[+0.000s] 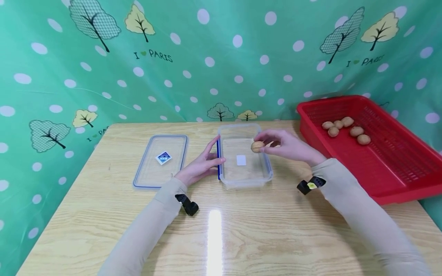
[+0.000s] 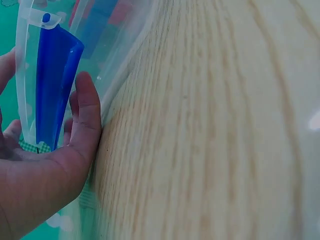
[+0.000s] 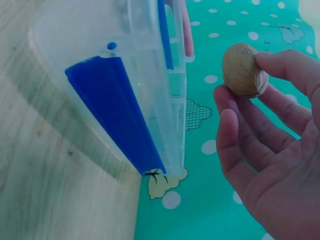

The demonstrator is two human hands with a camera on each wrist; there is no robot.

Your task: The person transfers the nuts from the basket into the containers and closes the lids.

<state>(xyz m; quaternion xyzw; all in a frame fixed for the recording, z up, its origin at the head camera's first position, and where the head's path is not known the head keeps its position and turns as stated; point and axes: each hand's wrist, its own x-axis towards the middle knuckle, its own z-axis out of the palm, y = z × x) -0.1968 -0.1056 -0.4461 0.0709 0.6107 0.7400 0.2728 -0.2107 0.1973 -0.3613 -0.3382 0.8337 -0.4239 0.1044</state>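
A clear plastic food container with blue side latches stands on the table, a white square visible at its bottom. My left hand holds its left side, the thumb over the rim and other fingers against the outer wall; the left wrist view shows them beside the blue latch. Between thumb and fingertips, my right hand pinches a walnut above the container's right rim. In the right wrist view the walnut is apart from the container wall.
A clear lid with a blue seal and a diamond-shaped label lies flat to the left. On the right stands a red plastic basket with several walnuts toward its back. A green patterned cloth hangs behind the wooden table.
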